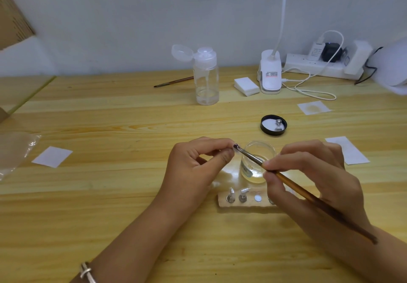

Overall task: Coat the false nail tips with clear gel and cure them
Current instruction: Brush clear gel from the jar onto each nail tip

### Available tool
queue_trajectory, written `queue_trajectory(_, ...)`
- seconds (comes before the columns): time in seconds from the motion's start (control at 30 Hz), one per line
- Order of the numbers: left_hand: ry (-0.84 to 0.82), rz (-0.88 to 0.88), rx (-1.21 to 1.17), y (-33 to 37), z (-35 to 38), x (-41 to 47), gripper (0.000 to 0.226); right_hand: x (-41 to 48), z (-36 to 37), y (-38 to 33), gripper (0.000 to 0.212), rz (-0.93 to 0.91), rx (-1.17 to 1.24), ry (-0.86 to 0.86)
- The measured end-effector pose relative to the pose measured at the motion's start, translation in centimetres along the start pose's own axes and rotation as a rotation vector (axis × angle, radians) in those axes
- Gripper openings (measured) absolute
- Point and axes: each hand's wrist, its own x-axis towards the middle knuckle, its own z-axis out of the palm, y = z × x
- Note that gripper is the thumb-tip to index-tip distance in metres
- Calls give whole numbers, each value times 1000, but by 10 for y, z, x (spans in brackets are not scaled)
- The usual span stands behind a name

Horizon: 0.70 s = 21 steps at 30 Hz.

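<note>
Left hand [196, 163] hovered over wooden table [110, 117], thumb and forefinger pinching clear nail tip [233, 150]. Brush [251, 157] bristles met tip, in front of gel jar [262, 150]. Right hand [308, 172] pinched brush handle, fingers curled.

The pale yellow wooden table [110, 117] is streaked with darker honey-coloured grain. The long thin nail brush [286, 179] is coloured golden brown along its handle and darkened to deep brown at the rear end, with a silver ferrule and a dark maroon tip. The small false nail tip [233, 150] is seen as nearly colourless. The small round glass jar [259, 161] is clear. The round black lid [273, 125] is lined in white. The tall clear plastic bottle [207, 80] is topped by a translucent white cap. The white clip lamp base [271, 73] is printed with red and black marks. A tan stain is shown on the white paper square [313, 107]. The narrow pale wooden holder [222, 202] is set with silver metal stands.
</note>
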Motion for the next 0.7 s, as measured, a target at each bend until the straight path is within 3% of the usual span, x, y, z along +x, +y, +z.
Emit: queue_trajectory(0.7, 28, -43, -55, 0, -2, 1, 17, -1, -2, -2, 13, 15, 23, 10)
